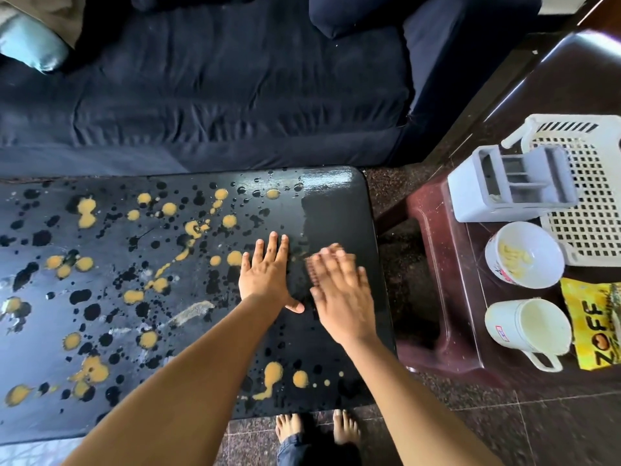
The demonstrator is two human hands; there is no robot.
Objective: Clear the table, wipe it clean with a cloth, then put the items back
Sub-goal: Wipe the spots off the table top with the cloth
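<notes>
Right now you are pressing both hands flat, fingers straight: left hand (pixel 268 280) on the bench (pixel 336 203), right hand (pixel 339 297) blurring over what seems a dark cloth (pixel 298 280) between them. Being soft, limp and probably damp, it is best bunched under your palm.

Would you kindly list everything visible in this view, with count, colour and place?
table: one, black, spattered with yellow blotches, centre
sofa: one, navy, behind table
cushion: one, light blue, top left
stool: one, maroon, right of table
basket: one, white, on stool
box: one, pale grey, at basket's left edge
tub: one, white, yellow residue inside, on stool
mug: one, white, nearer than tub
packet: one, yellow, right of mug
ribbed thing: one, reddish, blurred, under right hand
left hand: one, flat on table
right hand: one, blurred, fingers straight
feet: two, bare, on floor
</notes>
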